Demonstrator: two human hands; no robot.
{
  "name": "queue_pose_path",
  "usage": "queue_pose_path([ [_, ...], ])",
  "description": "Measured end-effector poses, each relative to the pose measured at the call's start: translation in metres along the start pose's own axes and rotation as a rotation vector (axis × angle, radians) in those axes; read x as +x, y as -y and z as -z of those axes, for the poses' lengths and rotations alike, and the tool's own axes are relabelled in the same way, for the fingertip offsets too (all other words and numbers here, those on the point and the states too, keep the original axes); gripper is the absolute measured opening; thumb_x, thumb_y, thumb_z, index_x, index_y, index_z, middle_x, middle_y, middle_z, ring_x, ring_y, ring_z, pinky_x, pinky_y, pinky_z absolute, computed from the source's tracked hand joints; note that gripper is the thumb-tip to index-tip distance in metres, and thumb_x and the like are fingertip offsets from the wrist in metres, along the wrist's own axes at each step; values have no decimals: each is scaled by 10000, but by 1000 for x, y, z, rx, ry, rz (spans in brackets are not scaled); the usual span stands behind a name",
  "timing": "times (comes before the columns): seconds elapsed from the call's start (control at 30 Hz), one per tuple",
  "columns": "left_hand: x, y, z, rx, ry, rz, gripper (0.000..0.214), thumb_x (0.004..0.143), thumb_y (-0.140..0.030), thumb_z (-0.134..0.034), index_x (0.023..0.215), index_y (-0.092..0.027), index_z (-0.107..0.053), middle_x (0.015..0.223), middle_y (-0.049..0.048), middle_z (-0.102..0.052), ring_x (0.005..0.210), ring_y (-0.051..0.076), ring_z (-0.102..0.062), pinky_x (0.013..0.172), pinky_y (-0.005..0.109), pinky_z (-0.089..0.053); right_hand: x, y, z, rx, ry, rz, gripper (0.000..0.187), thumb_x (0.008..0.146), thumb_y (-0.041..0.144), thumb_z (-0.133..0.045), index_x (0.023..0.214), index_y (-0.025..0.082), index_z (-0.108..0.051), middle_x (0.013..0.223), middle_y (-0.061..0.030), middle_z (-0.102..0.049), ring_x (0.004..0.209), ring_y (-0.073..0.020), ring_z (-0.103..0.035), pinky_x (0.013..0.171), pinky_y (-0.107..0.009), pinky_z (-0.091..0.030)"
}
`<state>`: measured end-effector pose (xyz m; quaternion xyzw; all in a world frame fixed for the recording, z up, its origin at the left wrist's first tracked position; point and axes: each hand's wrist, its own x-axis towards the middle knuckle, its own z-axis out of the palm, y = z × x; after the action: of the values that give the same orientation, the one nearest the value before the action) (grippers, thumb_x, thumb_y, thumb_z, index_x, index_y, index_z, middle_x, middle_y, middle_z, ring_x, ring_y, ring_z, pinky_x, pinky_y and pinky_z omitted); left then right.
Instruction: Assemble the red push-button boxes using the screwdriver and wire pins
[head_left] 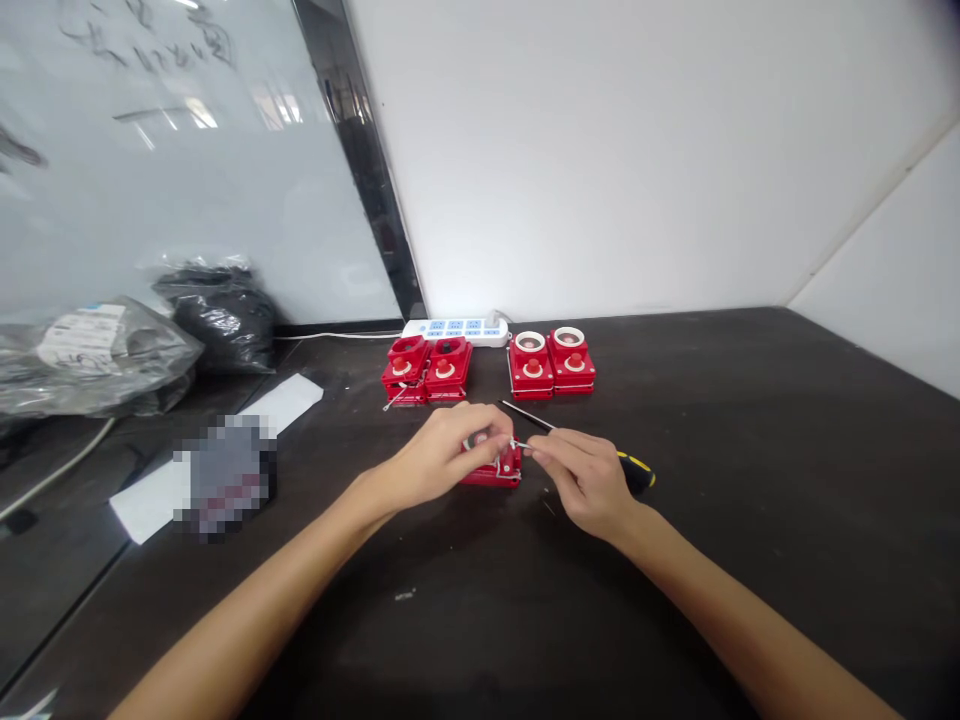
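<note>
Red plastic push-button housing stands on the dark counter directly between the person's hands. The left hand covers its top, with the left fingers clenched down over it. The right hand is just beside the housing, its right fingers pinching a thin bent metal wire at the housing's edge. A slim screwdriver with a black-and-yellow handle passes beneath that hand; whether it is held, you cannot tell. Farther along the counter stand four red push-button boxes in two pairs, near a white power strip. To the left, a pixelated object lies on a white paper sheet, beyond which sit a clear plastic bag and a black plastic bag.
</note>
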<state>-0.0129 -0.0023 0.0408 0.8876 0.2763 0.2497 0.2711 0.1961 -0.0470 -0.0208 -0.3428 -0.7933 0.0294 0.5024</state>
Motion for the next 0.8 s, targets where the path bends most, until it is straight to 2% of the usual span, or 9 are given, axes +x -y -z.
queue_pose_path([
  [0.17, 1, -1, -3, -82, -41, 20, 170, 956, -289, -526, 958, -173, -651, 898, 25, -704, 793, 130, -630, 733, 251, -484, 1, 2, -2, 58, 41, -122, 205, 957, 130, -456, 937, 171, -655, 803, -47, -703, 709, -153, -650, 662, -266, -499],
  [0.33, 1, -1, -8, -85, -179, -14, 135, 904, -277, -610, 917, -169, -691, 838, 22, -717, 711, 119, -631, 674, 239, -492, -1, 0, -7, 37, 46, -147, 200, 963, 153, -455, 930, 173, -652, 797, -49, -693, 728, -161, -647, 673, -271, -496],
  [0.53, 1, -1, -15, -85, -309, -35, 131, 843, -276, -699, 927, -184, -738, 861, 39, -753, 735, 142, -680, 694, 256, -532, 0, 0, -7, 63, 53, -175, 190, 969, 171, -458, 941, 184, -646, 794, -41, -681, 707, -155, -626, 679, -274, -493],
  [0.7, 0, 1, -20, -63, -327, -128, 95, 858, -248, -685, 907, -190, -742, 801, 23, -737, 689, 127, -660, 657, 246, -521, 0, 0, -8, 90, 85, -193, 195, 972, 172, -454, 910, 190, -639, 779, -34, -670, 703, -154, -616, 673, -276, -493],
  [0.8, -1, 1, -23, -20, -359, -165, 80, 865, -227, -675, 900, -182, -732, 781, 24, -725, 665, 124, -638, 629, 250, -509, 1, 1, -7, 80, 81, -178, 166, 962, 171, -477, 944, 194, -640, 838, -47, -688, 756, -168, -625, 715, -303, -501],
])
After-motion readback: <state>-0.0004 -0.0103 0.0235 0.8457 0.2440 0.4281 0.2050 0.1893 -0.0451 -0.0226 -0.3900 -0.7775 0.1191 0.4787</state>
